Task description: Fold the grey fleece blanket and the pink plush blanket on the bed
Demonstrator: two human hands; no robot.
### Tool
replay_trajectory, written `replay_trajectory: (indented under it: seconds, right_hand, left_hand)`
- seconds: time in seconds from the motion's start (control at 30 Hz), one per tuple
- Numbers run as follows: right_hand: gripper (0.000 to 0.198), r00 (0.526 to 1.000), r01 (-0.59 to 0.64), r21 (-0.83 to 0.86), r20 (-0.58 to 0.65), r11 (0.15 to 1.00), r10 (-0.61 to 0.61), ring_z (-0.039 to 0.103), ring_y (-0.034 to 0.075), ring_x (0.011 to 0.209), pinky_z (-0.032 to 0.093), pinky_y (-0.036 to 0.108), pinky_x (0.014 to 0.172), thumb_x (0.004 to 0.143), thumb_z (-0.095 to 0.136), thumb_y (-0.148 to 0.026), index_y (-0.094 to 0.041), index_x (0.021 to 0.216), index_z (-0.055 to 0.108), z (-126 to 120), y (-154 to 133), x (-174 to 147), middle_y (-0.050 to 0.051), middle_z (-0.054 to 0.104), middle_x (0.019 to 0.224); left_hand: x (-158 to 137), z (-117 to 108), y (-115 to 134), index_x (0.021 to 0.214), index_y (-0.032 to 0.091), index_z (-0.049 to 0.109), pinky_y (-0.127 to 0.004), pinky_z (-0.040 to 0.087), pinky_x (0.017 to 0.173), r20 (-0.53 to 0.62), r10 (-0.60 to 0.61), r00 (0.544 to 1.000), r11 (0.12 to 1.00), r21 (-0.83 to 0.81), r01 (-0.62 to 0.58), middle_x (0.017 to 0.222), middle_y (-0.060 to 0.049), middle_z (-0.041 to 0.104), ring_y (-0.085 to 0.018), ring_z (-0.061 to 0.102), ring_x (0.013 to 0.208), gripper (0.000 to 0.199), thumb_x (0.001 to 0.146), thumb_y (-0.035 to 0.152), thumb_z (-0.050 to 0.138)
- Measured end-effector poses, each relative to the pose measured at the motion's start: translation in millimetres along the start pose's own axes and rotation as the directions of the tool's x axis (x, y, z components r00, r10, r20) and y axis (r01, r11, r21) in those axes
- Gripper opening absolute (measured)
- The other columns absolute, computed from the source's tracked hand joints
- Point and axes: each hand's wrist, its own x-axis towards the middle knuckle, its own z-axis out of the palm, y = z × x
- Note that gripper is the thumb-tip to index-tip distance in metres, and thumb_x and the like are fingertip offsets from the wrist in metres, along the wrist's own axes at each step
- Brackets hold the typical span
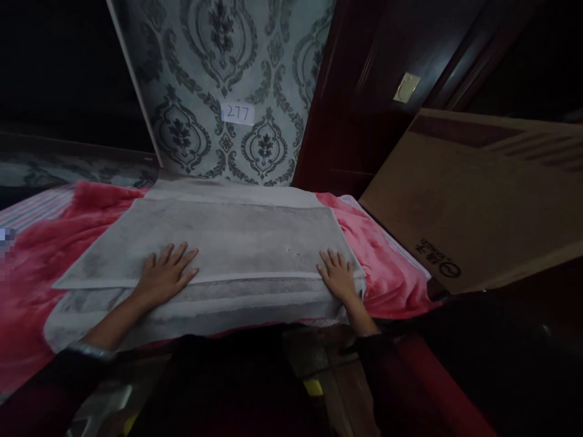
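A grey towel-like cloth (228, 237) lies folded over in flat layers across a pink blanket (392, 267). My left hand (166, 273) rests on the cloth's near left part, palm down with the fingers spread. Near the right edge of the same cloth, my right hand (337, 273) lies flat, its fingers apart as well. Neither hand grasps anything. Below the top layer's front edge, a lower layer of the cloth shows and hangs toward me. The undersides of both palms are hidden.
A large cardboard panel (483, 200) leans at the right. Behind the cloth stands a wall with patterned wallpaper (264, 145) and a paper label (237, 113) reading 277. A dark red door (355, 97) is at the back right, a dark screen (68, 73) at the back left.
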Motion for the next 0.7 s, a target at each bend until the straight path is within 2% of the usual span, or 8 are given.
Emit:
replay_trajectory:
  seconds: [0.1, 0.17, 0.27, 0.33, 0.43, 0.57, 0.63, 0.7]
  right_hand:
    - [0.056, 0.999, 0.017, 0.003, 0.039, 1.000, -0.017, 0.028, 0.032, 0.154, 0.027, 0.059, 0.120, 0.105, 0.034, -0.046, -0.032, 0.159, 0.036, 9, 14, -4, 0.004, 0.031, 0.168]
    - [0.055, 0.996, 0.063, 0.038, 0.062, 0.997, -0.065, 0.035, 0.031, 0.151, 0.032, 0.055, 0.118, 0.104, 0.036, -0.048, -0.031, 0.157, 0.043, 6, 26, 5, 0.005, 0.037, 0.165]
    - [0.053, 0.993, 0.096, 0.116, 0.057, 0.989, -0.103, 0.056, 0.027, 0.134, 0.043, 0.044, 0.111, 0.105, 0.032, -0.045, -0.024, 0.147, 0.056, -12, 32, 36, 0.010, 0.059, 0.148]
    - [0.053, 0.995, 0.103, 0.146, -0.002, 0.984, -0.103, 0.061, 0.026, 0.128, 0.043, 0.040, 0.111, 0.106, 0.031, -0.041, -0.019, 0.147, 0.056, -26, 21, 66, 0.013, 0.064, 0.141]
    - [0.055, 0.992, 0.126, 0.154, -0.044, 0.980, -0.121, 0.044, 0.028, 0.145, 0.033, 0.047, 0.119, 0.105, 0.036, -0.038, -0.018, 0.155, 0.044, -40, -16, 117, 0.014, 0.048, 0.158]
    - [0.059, 0.988, 0.155, 0.168, 0.002, 0.974, -0.158, 0.021, 0.031, 0.156, 0.025, 0.057, 0.122, 0.106, 0.038, -0.041, -0.023, 0.162, 0.031, -40, -60, 181, 0.011, 0.023, 0.170]
    - [0.059, 0.976, 0.215, 0.158, -0.012, 0.964, -0.215, 0.016, 0.030, 0.158, 0.022, 0.057, 0.123, 0.107, 0.036, -0.043, -0.026, 0.162, 0.028, -32, -61, 204, 0.009, 0.020, 0.171]
    - [0.056, 0.974, 0.225, 0.127, 0.003, 0.966, -0.228, 0.017, 0.028, 0.157, 0.019, 0.057, 0.124, 0.107, 0.034, -0.043, -0.027, 0.161, 0.032, -20, -46, 220, 0.008, 0.023, 0.171]
  left_hand:
    - [-12, 11, -20, 0.159, 0.029, 0.041, -0.059, 0.023, 0.122, 0.024, 0.001, 1.000, 1.000, 0.015, -0.002, 0.168, -0.004, 0.030, -0.034, 0.021, 0.157, 0.064, 0.098, 0.047, 0.034]
    - [-14, 8, -41, 0.160, 0.029, 0.038, -0.058, 0.022, 0.122, 0.072, -0.032, 0.997, 0.999, 0.035, 0.029, 0.170, -0.003, 0.026, -0.032, 0.020, 0.157, 0.063, 0.100, 0.047, 0.030]
    - [1, -5, -74, 0.162, 0.023, 0.030, -0.062, 0.022, 0.120, 0.130, -0.183, 0.974, 0.982, 0.070, 0.175, 0.172, -0.008, 0.018, -0.034, 0.019, 0.157, 0.065, 0.102, 0.045, 0.022]
    - [24, -15, -91, 0.163, 0.019, 0.026, -0.064, 0.024, 0.118, 0.125, -0.260, 0.958, 0.965, 0.074, 0.252, 0.172, -0.013, 0.015, -0.037, 0.019, 0.157, 0.067, 0.102, 0.046, 0.021]
    - [70, -26, -99, 0.163, 0.017, 0.027, -0.064, 0.026, 0.117, 0.111, -0.237, 0.965, 0.971, 0.045, 0.233, 0.172, -0.015, 0.015, -0.036, 0.019, 0.157, 0.066, 0.103, 0.043, 0.023]
    - [131, -28, -89, 0.161, 0.018, 0.030, -0.065, 0.023, 0.118, 0.110, -0.143, 0.984, 0.990, 0.007, 0.143, 0.171, -0.013, 0.017, -0.032, 0.019, 0.158, 0.062, 0.103, 0.040, 0.023]
    - [152, -22, -88, 0.161, 0.019, 0.032, -0.065, 0.022, 0.119, 0.104, -0.119, 0.988, 0.993, 0.010, 0.118, 0.169, -0.013, 0.022, -0.030, 0.022, 0.157, 0.062, 0.104, 0.039, 0.021]
    - [166, -11, -99, 0.160, 0.021, 0.035, -0.064, 0.022, 0.120, 0.075, -0.110, 0.991, 0.994, 0.023, 0.109, 0.168, -0.011, 0.028, -0.030, 0.026, 0.156, 0.062, 0.103, 0.039, 0.021]
